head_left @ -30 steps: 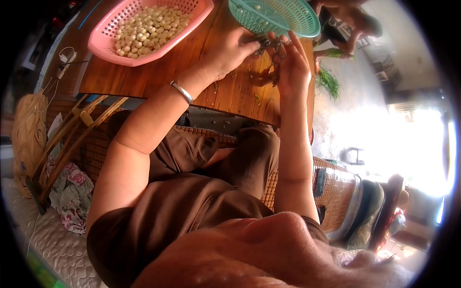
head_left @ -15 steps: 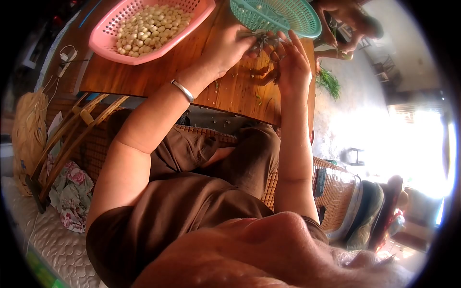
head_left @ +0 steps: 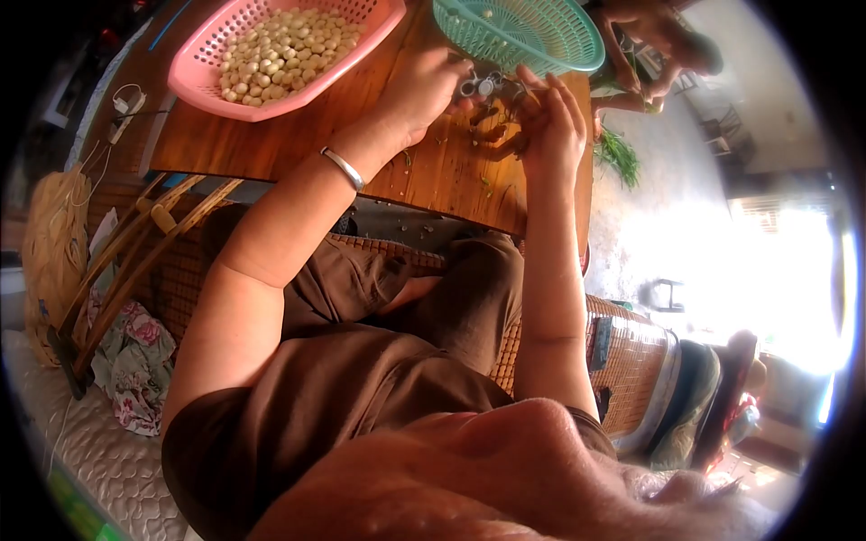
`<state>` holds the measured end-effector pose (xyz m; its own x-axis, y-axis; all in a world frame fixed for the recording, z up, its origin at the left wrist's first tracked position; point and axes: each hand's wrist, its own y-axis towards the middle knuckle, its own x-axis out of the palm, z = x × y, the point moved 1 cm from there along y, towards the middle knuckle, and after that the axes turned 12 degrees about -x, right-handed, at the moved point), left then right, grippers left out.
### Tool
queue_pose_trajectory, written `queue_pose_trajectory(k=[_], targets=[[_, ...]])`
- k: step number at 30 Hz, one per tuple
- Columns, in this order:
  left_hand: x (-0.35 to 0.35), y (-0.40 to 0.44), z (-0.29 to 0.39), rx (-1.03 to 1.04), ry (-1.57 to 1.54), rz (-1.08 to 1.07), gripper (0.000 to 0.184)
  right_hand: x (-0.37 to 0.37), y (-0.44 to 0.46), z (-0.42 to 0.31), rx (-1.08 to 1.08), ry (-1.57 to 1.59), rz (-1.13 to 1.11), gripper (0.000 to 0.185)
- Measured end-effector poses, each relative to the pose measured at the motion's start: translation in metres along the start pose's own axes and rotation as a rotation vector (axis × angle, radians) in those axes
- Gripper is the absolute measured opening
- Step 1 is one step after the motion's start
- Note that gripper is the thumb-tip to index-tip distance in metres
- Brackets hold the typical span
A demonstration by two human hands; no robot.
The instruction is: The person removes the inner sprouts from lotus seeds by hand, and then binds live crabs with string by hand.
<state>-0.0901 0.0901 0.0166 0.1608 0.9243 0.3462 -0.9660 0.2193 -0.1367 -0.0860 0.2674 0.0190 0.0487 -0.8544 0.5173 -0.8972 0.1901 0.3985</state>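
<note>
My left hand (head_left: 428,95), with a silver bangle on the wrist, is closed on one side of a bunch of small metal ringed pieces (head_left: 485,86), which look like keys. My right hand (head_left: 552,122) has its fingers bent around the other side of the bunch, some partly stretched out. Both hands are above the wooden table (head_left: 361,144). Beyond them stands a green plastic basket (head_left: 586,41) with a few small bits in it. A pink basket (head_left: 257,113) of pale round pieces (head_left: 280,54) is to the left.
Small scraps lie on the table near my hands. Another person (head_left: 663,45) bends down at the upper right, beside green stalks (head_left: 618,158) on the floor. Wooden poles (head_left: 135,261) lean at the left. A woven mat seat (head_left: 631,370) is on the right.
The metal pieces between my hands have turned, so their rings show more clearly. My hands have drawn slightly apart, and the fingers of my right hand are more bent.
</note>
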Motion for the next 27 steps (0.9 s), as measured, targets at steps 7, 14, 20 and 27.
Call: queue_pose_trajectory(k=[7,14,20,27], targets=[[-0.003,0.001,0.000,-0.027,0.029,-0.007,0.015,-0.005,0.004,0.003,0.055,0.040,0.018,0.010],[-0.005,0.003,-0.002,-0.016,-0.003,-0.018,0.017,-0.012,0.006,0.004,0.085,0.012,0.006,0.011],[-0.007,0.002,0.000,-0.030,-0.005,-0.026,0.018,-0.007,0.003,0.002,0.070,0.076,0.009,0.015],[-0.007,0.001,-0.001,-0.017,-0.015,-0.024,0.019,-0.013,0.004,0.005,0.074,0.059,0.015,0.023]])
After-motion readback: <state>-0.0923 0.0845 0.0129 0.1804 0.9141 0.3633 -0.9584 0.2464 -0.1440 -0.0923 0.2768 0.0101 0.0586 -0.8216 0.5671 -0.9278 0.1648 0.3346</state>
